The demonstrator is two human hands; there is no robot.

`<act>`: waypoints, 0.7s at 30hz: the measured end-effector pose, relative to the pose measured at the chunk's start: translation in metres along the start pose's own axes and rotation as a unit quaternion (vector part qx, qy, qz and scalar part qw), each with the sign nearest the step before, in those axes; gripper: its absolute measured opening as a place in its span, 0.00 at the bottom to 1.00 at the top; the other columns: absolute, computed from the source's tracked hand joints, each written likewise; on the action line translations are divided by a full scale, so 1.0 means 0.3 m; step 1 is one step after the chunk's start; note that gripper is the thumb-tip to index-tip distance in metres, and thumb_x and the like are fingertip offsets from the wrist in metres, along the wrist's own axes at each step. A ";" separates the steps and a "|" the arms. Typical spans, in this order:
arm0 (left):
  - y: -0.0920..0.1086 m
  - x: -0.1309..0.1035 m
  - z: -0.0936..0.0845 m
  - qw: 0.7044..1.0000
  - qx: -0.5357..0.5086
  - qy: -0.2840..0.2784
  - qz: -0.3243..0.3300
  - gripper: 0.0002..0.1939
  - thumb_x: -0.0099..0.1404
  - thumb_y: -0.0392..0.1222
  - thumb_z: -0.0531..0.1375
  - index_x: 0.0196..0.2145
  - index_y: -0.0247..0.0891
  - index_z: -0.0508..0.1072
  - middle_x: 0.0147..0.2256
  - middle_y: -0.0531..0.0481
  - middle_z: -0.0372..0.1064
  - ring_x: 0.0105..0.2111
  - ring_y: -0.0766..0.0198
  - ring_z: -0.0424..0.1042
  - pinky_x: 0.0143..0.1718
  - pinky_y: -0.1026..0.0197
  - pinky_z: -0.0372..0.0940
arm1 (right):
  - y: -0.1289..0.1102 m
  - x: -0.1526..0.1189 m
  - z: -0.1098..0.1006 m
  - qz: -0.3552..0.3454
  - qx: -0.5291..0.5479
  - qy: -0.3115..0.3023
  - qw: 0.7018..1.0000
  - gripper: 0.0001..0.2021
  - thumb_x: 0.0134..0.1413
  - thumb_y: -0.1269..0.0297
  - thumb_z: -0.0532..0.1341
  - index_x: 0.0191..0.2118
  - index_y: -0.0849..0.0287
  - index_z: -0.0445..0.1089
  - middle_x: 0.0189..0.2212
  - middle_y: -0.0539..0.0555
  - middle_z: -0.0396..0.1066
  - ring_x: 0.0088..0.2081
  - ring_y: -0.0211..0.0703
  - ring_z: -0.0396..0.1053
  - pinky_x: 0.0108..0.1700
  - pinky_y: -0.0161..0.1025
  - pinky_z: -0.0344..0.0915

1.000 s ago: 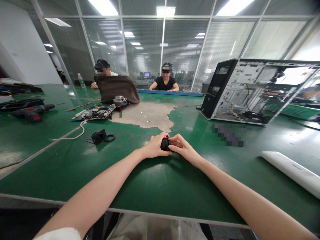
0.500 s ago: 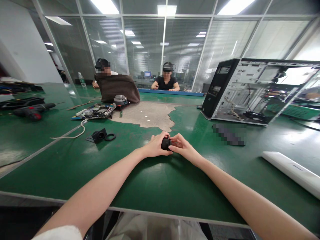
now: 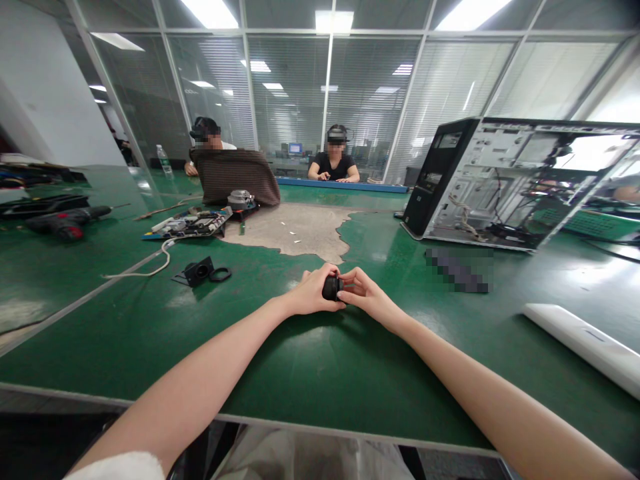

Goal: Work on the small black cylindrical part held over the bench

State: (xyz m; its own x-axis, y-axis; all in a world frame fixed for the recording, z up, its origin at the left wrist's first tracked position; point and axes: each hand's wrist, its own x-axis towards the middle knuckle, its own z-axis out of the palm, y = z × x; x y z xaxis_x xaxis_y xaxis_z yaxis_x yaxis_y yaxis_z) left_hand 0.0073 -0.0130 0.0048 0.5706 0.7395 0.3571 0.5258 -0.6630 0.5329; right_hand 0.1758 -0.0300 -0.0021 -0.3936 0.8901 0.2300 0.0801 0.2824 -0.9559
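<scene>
Both hands meet around a small black round object [image 3: 330,288] in the middle of the green table [image 3: 300,360]. My left hand [image 3: 311,292] is wrapped round its left side, with the thumb below. From the right, my right hand [image 3: 361,291] pinches the object's right edge between thumb and fingers. The fingers hide part of it, so its exact shape is unclear. Left of my hands lie a black square part with a round opening [image 3: 199,270] and a black ring [image 3: 221,274].
An open computer case [image 3: 440,177] stands at the right, with a white long object [image 3: 585,337] nearer. Circuit boards [image 3: 187,223], a brown cloth-covered item [image 3: 235,175] and a drill [image 3: 67,223] lie leftward. Two people sit across the table.
My hands and the black object look almost unchanged. Across the table, the person in black has shifted slightly and moved a hand.
</scene>
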 end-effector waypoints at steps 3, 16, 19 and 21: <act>0.001 0.000 0.001 1.000 0.002 0.002 0.000 0.27 0.46 0.52 0.60 0.41 0.42 0.55 0.39 0.52 0.60 0.38 0.59 0.60 0.41 0.56 0.52 | -0.008 -0.002 0.006 -0.001 0.014 0.012 1.000 0.09 0.45 0.62 0.59 0.32 0.57 0.58 0.36 0.49 0.64 0.35 0.36 0.65 0.40 0.39 0.62; 0.011 -0.001 -0.004 1.000 0.002 -0.001 -0.003 0.27 0.46 0.51 0.60 0.41 0.42 0.55 0.39 0.52 0.60 0.38 0.59 0.60 0.40 0.56 0.52 | 0.000 0.000 -0.004 0.008 0.004 -0.003 1.000 0.12 0.43 0.62 0.60 0.35 0.56 0.57 0.36 0.50 0.63 0.35 0.37 0.65 0.40 0.39 0.62; 0.010 -0.001 -0.004 1.000 0.004 0.001 -0.001 0.27 0.46 0.51 0.60 0.41 0.42 0.55 0.39 0.52 0.60 0.38 0.59 0.61 0.41 0.56 0.52 | -0.008 -0.005 0.002 -0.002 0.017 0.003 1.000 0.11 0.44 0.61 0.59 0.33 0.56 0.57 0.35 0.49 0.64 0.35 0.36 0.65 0.40 0.39 0.62; 0.011 -0.001 -0.004 1.000 0.005 0.001 -0.004 0.28 0.46 0.51 0.60 0.42 0.42 0.55 0.39 0.52 0.60 0.38 0.59 0.60 0.41 0.56 0.52 | -0.008 -0.002 0.008 0.000 0.016 0.019 1.000 0.10 0.45 0.60 0.58 0.31 0.57 0.57 0.34 0.49 0.64 0.33 0.35 0.65 0.39 0.39 0.62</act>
State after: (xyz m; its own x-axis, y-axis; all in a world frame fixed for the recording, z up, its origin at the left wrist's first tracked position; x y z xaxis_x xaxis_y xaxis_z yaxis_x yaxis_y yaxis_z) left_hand 0.0081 -0.0150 0.0073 0.5645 0.7455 0.3544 0.5371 -0.6578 0.5281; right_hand 0.1736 -0.0320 -0.0005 -0.3577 0.9035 0.2363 0.0504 0.2714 -0.9612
